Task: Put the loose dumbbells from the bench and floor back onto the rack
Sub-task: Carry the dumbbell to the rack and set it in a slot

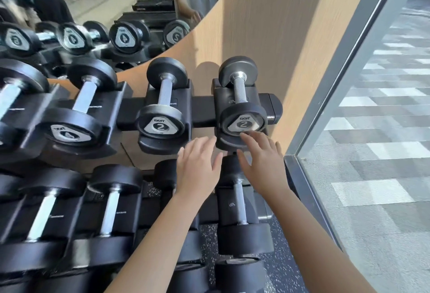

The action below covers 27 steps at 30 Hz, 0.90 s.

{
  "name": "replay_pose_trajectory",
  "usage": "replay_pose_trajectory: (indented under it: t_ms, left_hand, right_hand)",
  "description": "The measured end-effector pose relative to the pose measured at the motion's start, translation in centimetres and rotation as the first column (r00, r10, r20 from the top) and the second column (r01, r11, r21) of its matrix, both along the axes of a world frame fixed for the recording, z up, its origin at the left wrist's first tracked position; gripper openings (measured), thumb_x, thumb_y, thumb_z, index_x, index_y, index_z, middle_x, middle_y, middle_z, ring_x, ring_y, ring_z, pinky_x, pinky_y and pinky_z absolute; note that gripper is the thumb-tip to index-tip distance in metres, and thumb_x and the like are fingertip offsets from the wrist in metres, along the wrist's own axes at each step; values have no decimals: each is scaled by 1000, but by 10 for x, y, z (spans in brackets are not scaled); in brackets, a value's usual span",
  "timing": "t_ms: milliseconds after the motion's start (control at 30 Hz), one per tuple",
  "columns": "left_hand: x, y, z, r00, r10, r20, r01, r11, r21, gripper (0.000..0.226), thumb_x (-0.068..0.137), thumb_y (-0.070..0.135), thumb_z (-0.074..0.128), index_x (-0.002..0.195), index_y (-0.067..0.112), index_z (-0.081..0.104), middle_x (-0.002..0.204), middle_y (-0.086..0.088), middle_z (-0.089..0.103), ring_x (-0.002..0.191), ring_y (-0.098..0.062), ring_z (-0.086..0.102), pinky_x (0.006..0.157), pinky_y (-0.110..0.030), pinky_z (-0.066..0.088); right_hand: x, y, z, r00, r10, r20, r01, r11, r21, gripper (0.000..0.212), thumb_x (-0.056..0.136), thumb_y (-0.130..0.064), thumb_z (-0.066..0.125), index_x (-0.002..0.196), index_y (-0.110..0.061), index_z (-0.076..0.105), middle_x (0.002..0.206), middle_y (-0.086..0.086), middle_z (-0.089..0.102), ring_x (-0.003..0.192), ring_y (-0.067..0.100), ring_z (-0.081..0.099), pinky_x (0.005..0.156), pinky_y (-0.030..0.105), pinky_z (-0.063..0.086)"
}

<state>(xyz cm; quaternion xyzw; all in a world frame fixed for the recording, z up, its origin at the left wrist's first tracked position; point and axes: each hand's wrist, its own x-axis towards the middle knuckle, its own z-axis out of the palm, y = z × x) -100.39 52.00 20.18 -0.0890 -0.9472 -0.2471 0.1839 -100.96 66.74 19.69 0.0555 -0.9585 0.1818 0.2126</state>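
A black dumbbell rack [202,106] fills the view, with several dumbbells lying in its cradles. On the top tier two small dumbbells marked 2 rest side by side, one [162,102] left and one [240,104] at the rack's right end. My right hand [261,160] hovers with fingers spread just below the right dumbbell's front head, fingertips near its plate. My left hand [197,167] is open too, below the gap between the two cradles. Neither hand holds anything. A lower-tier dumbbell [239,206] lies between my forearms.
Bigger dumbbells, one marked 4 [76,111], sit on the left of the rack. A curved wooden wall [279,25] and a mirror [104,2] stand behind; the mirror reflects a person. A glass window with a grey frame [335,83] borders the right. Speckled rubber floor [277,267] lies below.
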Motion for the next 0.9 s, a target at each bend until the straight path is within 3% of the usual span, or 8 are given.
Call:
replay_pose_trajectory:
  t_ms: [133,233,433,667,800,900]
  left_hand:
    - [33,-23,-1,1000,20,-15,-21,997,-76,43,83,35,40,112,10,60,109,-7,65,106,-31,58,88,-54,46]
    - [61,-42,-4,998,35,-48,-40,993,-108,40,81,33,44,108,9,62,104,-8,67,103,-33,60,84,-53,49]
    - [128,-81,-6,996,59,-67,-68,989,-132,39,80,32,40,102,11,63,101,-8,68,100,-34,62,84,-54,48]
    - [208,-118,-10,994,36,-104,-48,991,-121,38,79,31,40,103,12,62,102,-8,68,100,-33,63,86,-57,46]
    - [245,-125,-14,993,26,-114,-41,991,-129,31,75,26,55,101,12,64,100,-7,68,99,-32,64,86,-60,44]
    - [273,-125,-17,993,-1,-122,-14,993,-121,34,80,31,46,102,13,64,101,-5,68,103,-30,62,88,-59,44]
  right_hand:
    - [30,-24,5,998,1,-61,5,995,103,36,78,-29,51,106,-14,65,108,10,68,100,32,64,83,56,49]
    - [57,-42,5,997,6,-82,4,993,119,32,73,-25,61,103,-13,65,105,10,69,98,32,65,82,55,51]
    - [125,-79,2,995,-4,-97,18,990,142,33,72,-24,64,103,-13,65,104,10,68,95,32,65,79,52,53]
    - [210,-122,-7,991,-42,-124,58,990,129,33,79,-29,52,104,-13,64,105,11,68,97,34,65,81,53,52]
    - [255,-131,-8,993,-75,-96,88,988,130,40,81,-33,43,107,-13,64,109,11,68,101,32,64,83,54,51]
    - [286,-132,-10,990,-98,-100,113,981,156,39,81,-34,43,107,-14,65,108,9,68,98,32,65,82,53,52]
